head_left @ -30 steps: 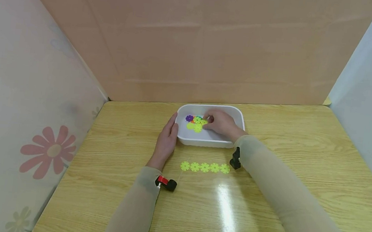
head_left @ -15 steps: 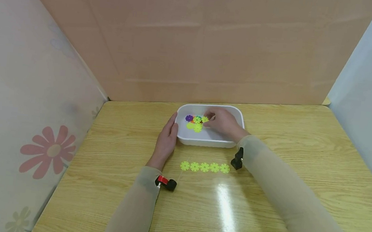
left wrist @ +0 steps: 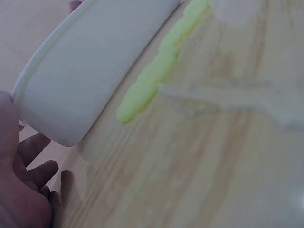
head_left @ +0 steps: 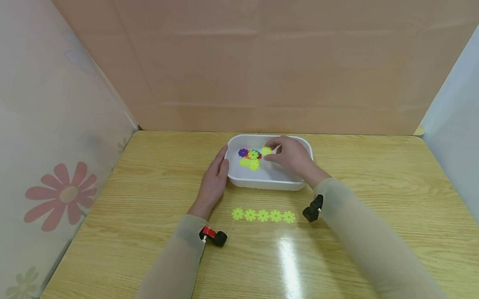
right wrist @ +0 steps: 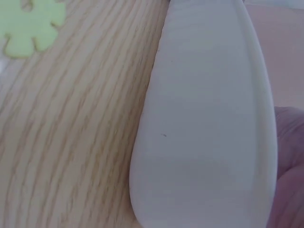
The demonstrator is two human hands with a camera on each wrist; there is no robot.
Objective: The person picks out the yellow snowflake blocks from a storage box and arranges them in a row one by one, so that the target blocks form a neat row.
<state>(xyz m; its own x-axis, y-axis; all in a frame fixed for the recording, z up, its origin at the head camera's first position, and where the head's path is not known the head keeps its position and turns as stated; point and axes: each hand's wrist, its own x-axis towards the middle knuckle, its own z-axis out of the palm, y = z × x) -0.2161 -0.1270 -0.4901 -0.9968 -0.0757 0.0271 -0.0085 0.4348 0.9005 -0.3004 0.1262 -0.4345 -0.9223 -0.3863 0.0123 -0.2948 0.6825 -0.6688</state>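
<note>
In the head view, my right hand (head_left: pixel 290 156) reaches into the white plastic tray (head_left: pixel 266 184). Its thumb and fingers pinch a yellow-green flower-shaped disc (head_left: pixel 266 151) near the back of the tray. Beside it lies a small pile of such discs, among them a purple disc (head_left: pixel 243 153), a yellow disc (head_left: pixel 254 164) and some red and orange ones. My left hand (head_left: pixel 214 182) rests along the tray's left outer wall, its fingers extended. The left wrist view shows that hand's loosely bent fingers (left wrist: pixel 35 152) at the tray's end. The tray's wall hides most of my right hand in the right wrist view.
In front of the tray, a straight row of several yellow-green flower discs (head_left: pixel 263 215) lies on the wooden table (head_left: pixel 147 237). A brown panel (head_left: pixel 248 63) rises behind the table. Pale walls with printed flowers and clouds stand at both sides.
My right hand has moved slightly back and to the right, drawing the yellow-green disc away from the pile. More of the red disc shows there. My left hand has stayed at the tray.
</note>
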